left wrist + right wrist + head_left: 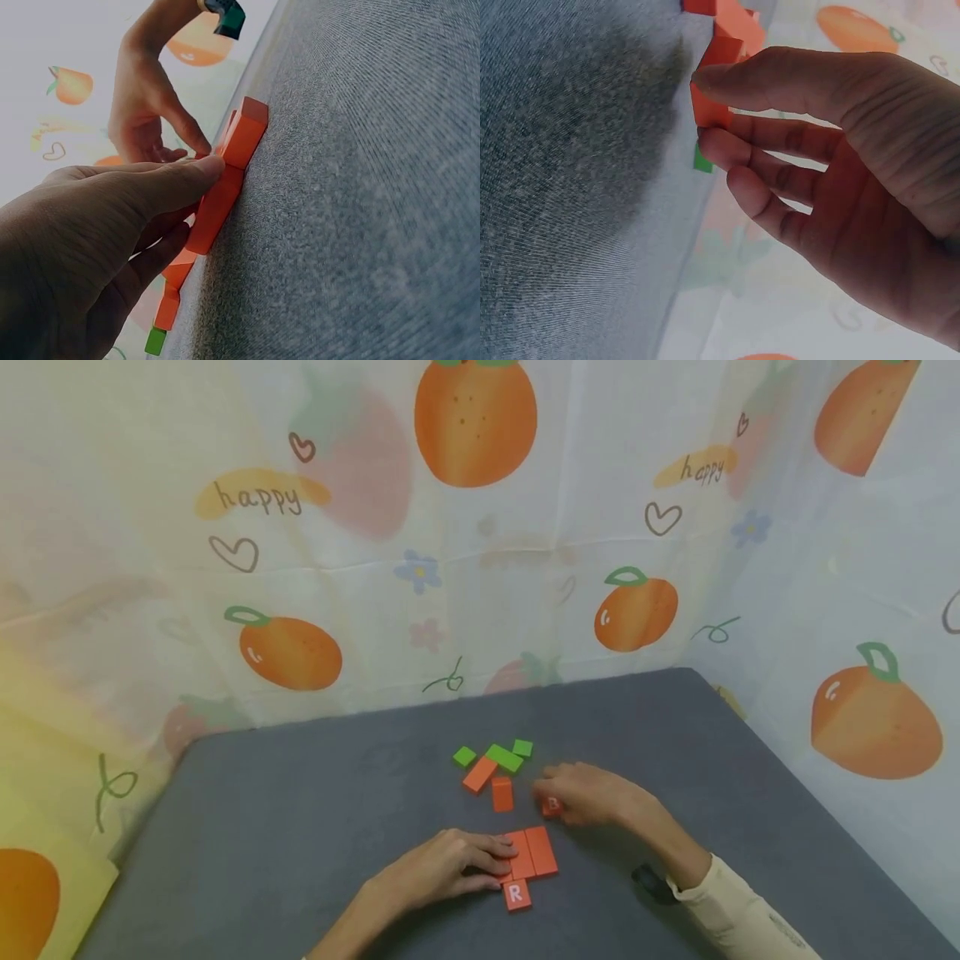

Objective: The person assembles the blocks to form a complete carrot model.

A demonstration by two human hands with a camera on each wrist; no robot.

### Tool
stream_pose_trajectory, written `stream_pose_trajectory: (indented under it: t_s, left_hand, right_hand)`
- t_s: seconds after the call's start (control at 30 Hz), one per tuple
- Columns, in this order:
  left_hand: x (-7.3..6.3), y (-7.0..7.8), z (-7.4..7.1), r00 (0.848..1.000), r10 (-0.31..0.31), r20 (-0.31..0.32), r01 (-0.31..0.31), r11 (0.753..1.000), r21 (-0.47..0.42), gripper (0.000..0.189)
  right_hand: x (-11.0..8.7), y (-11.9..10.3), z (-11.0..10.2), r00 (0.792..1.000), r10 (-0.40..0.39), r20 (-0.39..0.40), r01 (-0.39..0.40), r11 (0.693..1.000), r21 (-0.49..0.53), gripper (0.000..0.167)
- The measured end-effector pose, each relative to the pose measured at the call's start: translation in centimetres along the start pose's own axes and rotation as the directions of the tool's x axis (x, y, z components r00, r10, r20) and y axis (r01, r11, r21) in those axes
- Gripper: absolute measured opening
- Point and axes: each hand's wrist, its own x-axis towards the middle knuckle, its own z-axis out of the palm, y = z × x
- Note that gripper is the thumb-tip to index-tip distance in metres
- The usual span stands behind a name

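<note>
The right hand point(585, 793) pinches a red block point(552, 807) lettered "B". The left hand point(450, 868), fingers nearly straight, touches a row of orange blocks point(542, 852); an "R" block point(517, 895) sits by its fingertips. Beyond the fingers, grey cloth point(322, 793) meets a fruit-print hanging point(510, 627) reading "happy".

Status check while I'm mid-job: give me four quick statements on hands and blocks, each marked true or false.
1. The right hand holds a lettered orange block. True.
2. The left hand is clear of every block. False: its fingers touch the side-by-side orange blocks.
3. Three green blocks lie on the gray table. True.
4. The R block lies beyond the green blocks. False: it lies nearer the person.
</note>
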Motion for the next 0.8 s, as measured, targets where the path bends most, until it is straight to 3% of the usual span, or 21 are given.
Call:
stream_pose_trajectory:
  t_s: [0.17, 0.43, 0.8]
  left_hand:
    - [0.0, 0.1, 0.1, 1.000, -0.002, -0.004, 0.002, 1.000, 0.002, 0.029]
    - [0.1, 0.2, 0.1, 1.000, -0.011, -0.008, 0.011, 1.000, -0.013, 0.030]
    - [0.1, 0.3, 0.1, 0.999, -0.037, -0.021, 0.036, 0.999, -0.031, 0.030]
  right_hand:
    - [-0.5, -0.7, -0.4, 0.999, -0.032, -0.017, 0.033, 0.999, 0.023, 0.014]
    - [-1.8, -2.2, -1.4, 0.998, -0.060, -0.006, 0.060, 0.983, 0.176, 0.024]
    - [-3.0, -5.0, -1.1, 0.982, -0.132, 0.139, 0.109, 0.981, 0.158, 0.033]
